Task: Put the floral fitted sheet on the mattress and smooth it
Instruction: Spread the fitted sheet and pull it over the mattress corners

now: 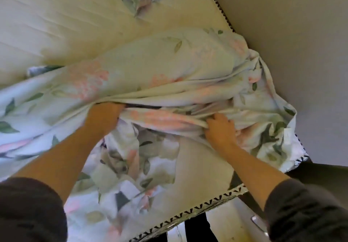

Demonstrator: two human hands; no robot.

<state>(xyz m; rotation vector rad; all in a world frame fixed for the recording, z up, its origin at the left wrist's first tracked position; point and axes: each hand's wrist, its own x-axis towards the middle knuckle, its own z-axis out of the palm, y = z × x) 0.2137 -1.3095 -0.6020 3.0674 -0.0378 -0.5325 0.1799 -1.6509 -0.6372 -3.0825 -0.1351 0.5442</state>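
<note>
Now, floral fitted sheet (150, 62) bunched over mattress (56, 15) corner.
Folds are gripped by the left hand (105, 113) and by curled fingers of the right hand (220, 128).

The floral fitted sheet (150, 68) lies bunched on the near right corner of the mattress (56, 25). A wall (291, 34) runs along its right edge.

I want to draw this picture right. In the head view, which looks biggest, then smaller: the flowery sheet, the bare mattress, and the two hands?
1. flowery sheet
2. bare mattress
3. right hand and left hand: about alike; the left is partly tucked in the sheet, so unranked.
</note>
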